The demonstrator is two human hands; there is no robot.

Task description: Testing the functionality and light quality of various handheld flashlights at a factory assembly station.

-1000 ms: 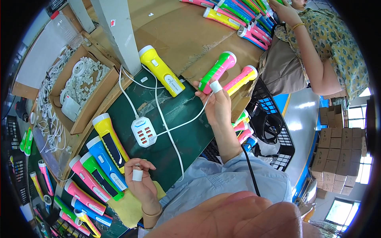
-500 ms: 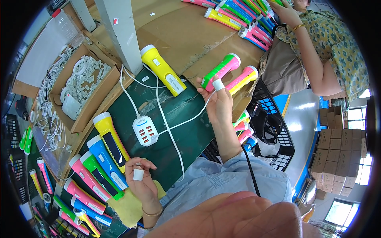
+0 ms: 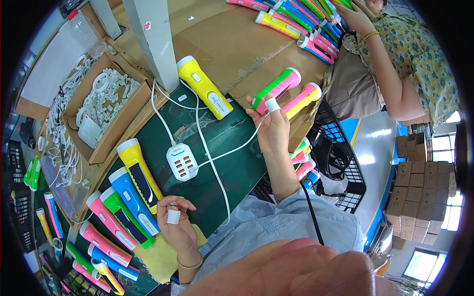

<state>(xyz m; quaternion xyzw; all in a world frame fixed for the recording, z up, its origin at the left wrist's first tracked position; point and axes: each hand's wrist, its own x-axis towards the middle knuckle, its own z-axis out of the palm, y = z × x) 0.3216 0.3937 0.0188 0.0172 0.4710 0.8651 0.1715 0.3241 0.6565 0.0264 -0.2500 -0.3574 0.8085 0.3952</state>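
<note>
My right hand point(image 3: 274, 132), with white tape round the thumb, is closed on the near end of a pink and green flashlight point(image 3: 277, 90). A thin white cable point(image 3: 240, 147) runs from a white USB charging hub point(image 3: 181, 162) up to this hand; its end is hidden by the fingers. Beside it lies a pink and yellow flashlight point(image 3: 302, 101). My left hand point(image 3: 178, 224), one finger taped white, hovers with loosely bent fingers and nothing visible in it. Its nearest thing is a yellow flashlight with a dark panel point(image 3: 139, 172), first in a row with a blue flashlight point(image 3: 133, 201).
A cardboard box point(image 3: 129, 112) of small white parts and tangled white cables point(image 3: 69, 106) lie left. A grey post point(image 3: 154, 44) stands behind another yellow flashlight point(image 3: 206, 89). Far right, a person point(image 3: 395, 64) handles piled flashlights point(image 3: 301, 22). A black crate point(image 3: 353, 182) stands right.
The pink and green flashlight has turned slightly in my right hand, showing more pink at its near end. My left hand stays nearly still. The whole view has shifted a little.
</note>
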